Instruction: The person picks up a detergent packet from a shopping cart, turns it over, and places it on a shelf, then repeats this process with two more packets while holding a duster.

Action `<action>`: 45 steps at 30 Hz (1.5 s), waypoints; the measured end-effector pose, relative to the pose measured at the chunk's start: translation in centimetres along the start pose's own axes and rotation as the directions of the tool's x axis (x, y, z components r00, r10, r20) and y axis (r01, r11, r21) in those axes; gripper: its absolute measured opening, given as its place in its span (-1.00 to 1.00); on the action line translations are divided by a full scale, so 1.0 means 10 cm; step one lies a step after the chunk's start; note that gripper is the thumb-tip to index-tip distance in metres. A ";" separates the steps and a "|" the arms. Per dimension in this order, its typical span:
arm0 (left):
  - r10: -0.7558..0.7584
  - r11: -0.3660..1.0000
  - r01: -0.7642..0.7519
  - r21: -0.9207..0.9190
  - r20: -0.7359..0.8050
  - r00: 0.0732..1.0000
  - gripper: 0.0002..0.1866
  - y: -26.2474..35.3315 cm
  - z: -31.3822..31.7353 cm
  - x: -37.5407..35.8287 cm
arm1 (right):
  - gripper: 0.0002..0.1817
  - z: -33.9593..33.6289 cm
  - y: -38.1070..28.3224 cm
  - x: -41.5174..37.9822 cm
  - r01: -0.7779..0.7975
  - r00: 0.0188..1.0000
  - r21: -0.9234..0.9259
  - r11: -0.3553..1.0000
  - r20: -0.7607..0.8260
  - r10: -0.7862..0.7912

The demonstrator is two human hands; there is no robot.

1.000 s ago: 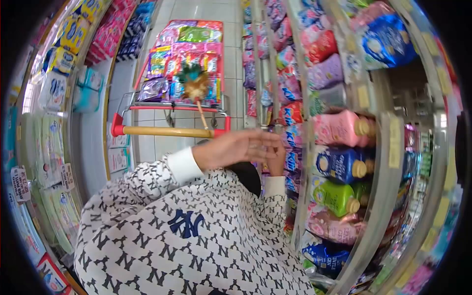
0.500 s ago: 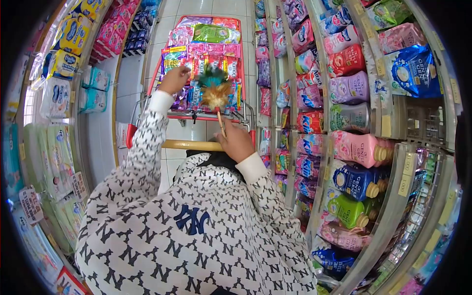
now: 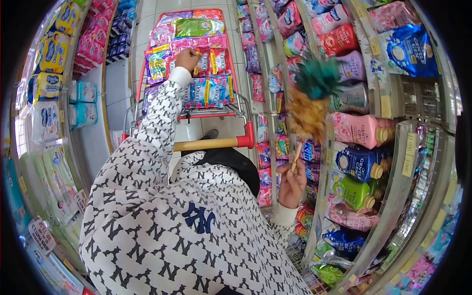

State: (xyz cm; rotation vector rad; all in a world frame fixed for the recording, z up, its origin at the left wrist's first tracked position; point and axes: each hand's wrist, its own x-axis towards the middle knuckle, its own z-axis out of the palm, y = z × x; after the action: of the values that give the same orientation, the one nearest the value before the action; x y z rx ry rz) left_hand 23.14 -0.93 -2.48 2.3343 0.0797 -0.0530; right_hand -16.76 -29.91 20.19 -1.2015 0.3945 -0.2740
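My right hand (image 3: 292, 183) is closed around the thin wooden handle of a feather duster (image 3: 309, 110). Its brown and dark green feathers point up, in front of the right-hand shelves, slightly blurred. My left hand (image 3: 188, 60) is curled over the packets in the shopping cart (image 3: 244, 141); whatever its fingers may hold is hidden. Beneath and beside that hand lie red Downy packets (image 3: 220, 61), with blue Downy packets (image 3: 209, 92) nearer me. A purple and yellow packet (image 3: 157, 64) is at the cart's left, and a green pack (image 3: 199, 28) lies farther forward.
Bottles of Gentle Gen (image 3: 355, 164) and pouches line the shelves close on my right. Diaper packs (image 3: 53, 51) and teal packs (image 3: 83, 103) stand on the left shelves. A tiled floor (image 3: 115, 91) shows beside the cart, whose handle bar (image 3: 206, 144) is near my waist.
My right hand has swung the feather duster from over the cart to the right-hand shelves. My left hand has moved forward over the packets. The cart appears farther left in view.
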 end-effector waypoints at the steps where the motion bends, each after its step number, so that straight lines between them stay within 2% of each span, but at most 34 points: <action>1: 0.036 0.996 -0.036 -0.086 0.003 0.999 -0.60 0.05 -0.02 -0.01 | -0.63 -0.03 -0.01 -0.05 0.021 1.000 -0.084 0.996 -0.020 -0.022; 2: 0.081 0.972 -0.092 -0.218 -0.058 0.995 -0.64 0.07 -0.05 -0.06 | -0.77 -0.01 -0.01 -0.08 0.026 0.998 -0.089 0.996 -0.054 -0.031; 3: 0.037 0.895 -0.004 -0.447 0.066 0.997 -0.69 0.09 -0.13 -0.08 | -0.76 0.00 0.02 -0.09 -0.018 0.994 -0.022 1.000 -0.111 0.015; 4: -0.081 0.722 0.149 -0.675 0.131 0.988 -0.70 0.30 -0.26 -0.20 | -0.74 0.04 0.04 -0.09 -0.060 0.984 0.047 0.997 -0.165 0.067; 5: -0.177 0.476 0.283 -0.833 0.224 0.958 -0.70 0.50 -0.42 -0.35 | -0.71 0.08 0.07 -0.07 -0.097 0.970 0.121 0.988 -0.211 0.121; 6: -0.091 0.271 0.275 -0.923 0.260 0.961 -0.69 0.52 -0.51 -0.45 | -0.64 0.18 0.04 -0.04 -0.129 0.960 0.027 0.991 -0.247 0.132; 7: 0.002 0.054 0.272 -0.961 0.273 0.962 -0.67 0.54 -0.62 -0.55 | -0.65 0.22 0.03 -0.03 -0.030 0.968 0.038 0.999 -0.247 0.039; 8: -0.003 -0.135 0.199 -0.971 0.201 0.980 -0.68 0.82 -0.73 -0.77 | -0.66 0.26 0.04 -0.02 0.068 0.968 0.052 0.996 -0.243 -0.054; 9: 0.160 -0.202 0.244 -0.948 0.214 0.964 -0.63 0.88 -0.79 -0.93 | -0.67 0.29 0.05 0.01 0.166 0.960 0.068 0.984 -0.239 -0.145; 10: 0.197 -0.258 0.281 -0.924 0.234 0.952 -0.59 1.02 -0.82 -1.08 | -0.70 0.26 0.06 -0.01 0.265 0.953 0.111 0.958 -0.178 -0.243; 13: 0.217 -0.343 0.366 -0.865 0.306 0.927 -0.46 1.39 -0.80 -1.45 | -0.69 0.40 -0.15 0.10 0.358 0.931 -0.009 0.934 -0.077 -0.358; 15: 0.352 -0.496 0.509 -0.704 0.372 0.859 -0.23 1.61 -0.80 -1.67 | -0.67 0.36 -0.19 0.13 0.218 0.973 0.055 0.974 -0.085 -0.213; 16: 0.348 -0.525 0.534 -0.663 0.406 0.845 -0.15 1.66 -0.74 -1.74 | -0.67 0.36 -0.18 0.19 0.169 0.982 0.065 0.983 -0.092 -0.163; 18: 0.358 -0.538 0.579 -0.613 0.456 0.815 -0.03 1.71 -0.65 -1.85 | -0.69 0.30 -0.10 0.28 0.046 0.997 0.056 0.997 -0.064 -0.043; 19: 0.367 -0.521 0.601 -0.606 0.476 0.799 0.00 1.74 -0.61 -1.91 | -0.69 0.28 -0.03 0.33 0.110 0.994 -0.246 0.963 0.027 -0.106; 20: 0.378 -0.499 0.622 -0.603 0.495 0.782 0.04 1.77 -0.62 -1.94 | -0.70 0.32 0.04 0.39 0.193 0.981 -0.512 0.837 0.132 -0.145; 21: 0.322 -0.473 0.622 -0.624 0.535 0.781 0.06 1.79 -0.63 -2.00 | -0.70 0.37 0.10 0.42 0.278 0.959 -0.726 0.629 0.240 -0.147; 22: 0.262 -0.445 0.625 -0.641 0.574 0.776 0.08 1.80 -0.65 -2.06 | -0.71 0.54 0.01 0.41 0.170 0.975 -0.696 0.697 0.222 -0.016; 23: 0.201 -0.416 0.630 -0.656 0.610 0.767 0.10 1.80 -0.66 -2.10 | -0.71 0.48 0.10 0.49 0.212 0.970 -0.737 0.641 0.237 -0.048; 24: 0.312 -0.419 0.715 -0.560 0.651 0.692 0.13 1.73 -0.62 -2.12 | -0.70 0.33 0.27 0.60 0.249 0.965 -0.775 0.581 0.250 -0.081; 25: 0.365 -0.422 0.724 -0.546 0.629 0.687 0.15 1.77 -0.61 -2.17 | -0.70 0.16 0.38 0.67 0.282 0.958 -0.809 0.517 0.262 -0.112; 26: 0.418 -0.427 0.729 -0.535 0.598 0.684 0.16 1.84 -0.60 -2.21 | -0.71 0.04 0.40 0.72 0.339 0.936 -0.822 0.457 0.247 -0.251; 28: 0.483 -0.419 0.735 -0.534 0.555 0.678 0.18 1.83 -0.61 -2.20 | -0.72 0.05 0.26 0.79 0.098 0.981 -0.761 0.641 -0.036 -0.192; 29: 0.463 -0.424 0.726 -0.541 0.560 0.687 0.18 1.82 -0.61 -2.21 | -0.72 0.04 0.21 0.75 -0.027 0.974 -0.690 0.724 -0.182 -0.137; 30: 0.446 -0.426 0.721 -0.546 0.567 0.693 0.18 1.83 -0.60 -2.22 | -0.73 0.04 0.23 0.69 0.085 0.967 -0.689 0.720 -0.118 -0.227; 31: 0.431 -0.426 0.720 -0.548 0.577 0.694 0.18 1.84 -0.59 -2.24 | -0.73 0.05 0.26 0.61 0.209 0.965 -0.738 0.642 0.051 -0.256; 33: 0.465 -0.392 0.768 -0.507 0.611 0.640 0.17 1.81 -0.61 -2.28 | -0.72 0.16 0.28 0.45 0.457 0.889 -0.762 0.458 0.374 -0.265; 34: 0.373 -0.387 0.690 -0.611 0.581 0.723 0.17 1.90 -0.56 -2.30 | -0.72 0.25 0.22 0.42 0.377 0.926 -0.836 0.399 0.340 -0.162; 37: 0.541 -0.428 0.798 -0.424 0.587 0.602 0.11 1.95 -0.50 -2.28 | -0.71 -0.04 0.41 0.58 0.228 0.942 -0.866 0.445 0.079 -0.327; 38: 0.528 -0.387 0.805 -0.449 0.608 0.593 0.17 1.99 -0.51 -2.30 | -0.69 -0.08 0.36 0.59 0.030 0.968 -0.804 0.594 -0.125 -0.218; 41: 0.511 -0.335 0.808 -0.484 0.628 0.588 0.17 1.98 -0.48 -2.33 | -0.67 0.04 0.31 0.46 0.106 0.954 -0.675 0.730 -0.137 -0.265; 42: 0.590 -0.364 0.822 -0.438 0.575 0.567 0.16 1.98 -0.48 -2.34 | -0.69 0.08 0.34 0.40 0.276 0.937 -0.728 0.627 0.058 -0.345; 43: 0.515 -0.345 0.828 -0.443 0.648 0.561 0.14 2.01 -0.50 -2.35 | -0.69 0.12 0.34 0.35 0.289 0.942 -0.772 0.566 0.124 -0.311; 45: 0.488 -0.272 0.794 -0.543 0.633 0.600 0.12 2.01 -0.40 -2.36 | -0.70 0.21 0.31 0.33 0.328 0.941 -0.839 0.434 0.252 -0.224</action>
State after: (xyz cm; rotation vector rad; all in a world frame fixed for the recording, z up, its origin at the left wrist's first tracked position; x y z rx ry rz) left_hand 1.18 -12.86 16.21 0.1784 0.0585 -0.8937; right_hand -12.83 -28.43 17.46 -2.3339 0.2236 -0.2971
